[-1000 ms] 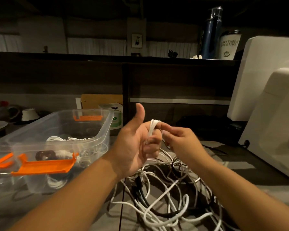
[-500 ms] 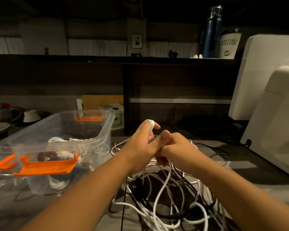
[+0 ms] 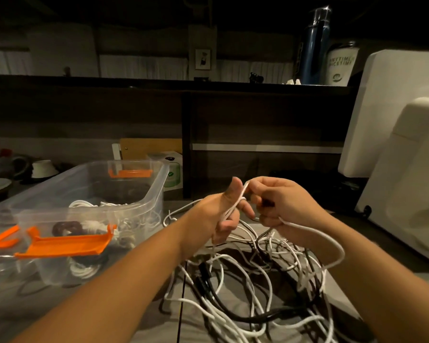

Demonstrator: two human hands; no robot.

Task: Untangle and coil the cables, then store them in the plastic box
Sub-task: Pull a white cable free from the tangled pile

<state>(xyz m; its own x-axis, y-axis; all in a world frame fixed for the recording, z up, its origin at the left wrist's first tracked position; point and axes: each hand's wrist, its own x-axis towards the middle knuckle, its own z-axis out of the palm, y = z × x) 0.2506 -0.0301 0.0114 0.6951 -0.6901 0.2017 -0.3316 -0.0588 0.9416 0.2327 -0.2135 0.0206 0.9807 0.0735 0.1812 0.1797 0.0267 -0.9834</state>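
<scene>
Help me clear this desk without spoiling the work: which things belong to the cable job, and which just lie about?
Job: white cable, held by left hand and right hand; cable tangle; plastic box; coils inside it.
Lying about: blue bottle; cup; bowl; small carton; white device.

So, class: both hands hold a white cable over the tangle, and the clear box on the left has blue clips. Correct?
No. The head view shows the clips on the box are orange, not blue. The left hand and right hand do hold a white cable over the tangle.
</scene>
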